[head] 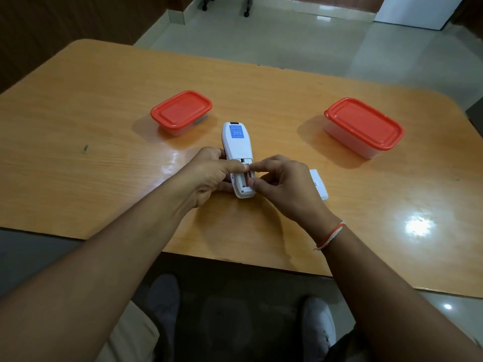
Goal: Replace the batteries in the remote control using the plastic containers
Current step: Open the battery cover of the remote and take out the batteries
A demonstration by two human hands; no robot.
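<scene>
Step in hand: getting the old cells out. White plastic remote control [237,152] lies back-up on the orange wood-grain bench [104,158], battery bay open, a cell visible inside. Left hand [209,173] grips the remote's near end; right hand [283,181] has fingertips curled, pinching at a cell in the bay. White battery cover [319,185] lies just right of the remote. Two clear plastic containers with red lids, small one [181,112] beyond-left of the remote, larger one [363,126] beyond-right, both shut. Next move likely: lift the cell free, then open a lid
</scene>
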